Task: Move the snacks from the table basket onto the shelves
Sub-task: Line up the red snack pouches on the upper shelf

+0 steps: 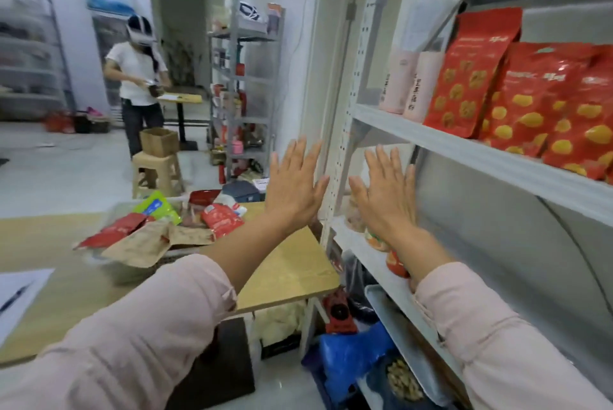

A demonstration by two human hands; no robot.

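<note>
Red snack bags (530, 101) already fill upper-right shelf (464, 147); basket (109, 263) at lower left holds many packets (152, 227). Left hand (293, 182), right hand (386, 194): spread flat, empty. Early-to-mid task.

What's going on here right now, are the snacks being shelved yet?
Nothing is being carried at the moment. The person's left hand and right hand are both raised, open and empty, in front of the shelf unit. The basket on the table is piled with snack packets, red, brown and green. Red bags already stand on the upper shelf. In the background, another person works at a separate small table.
</note>
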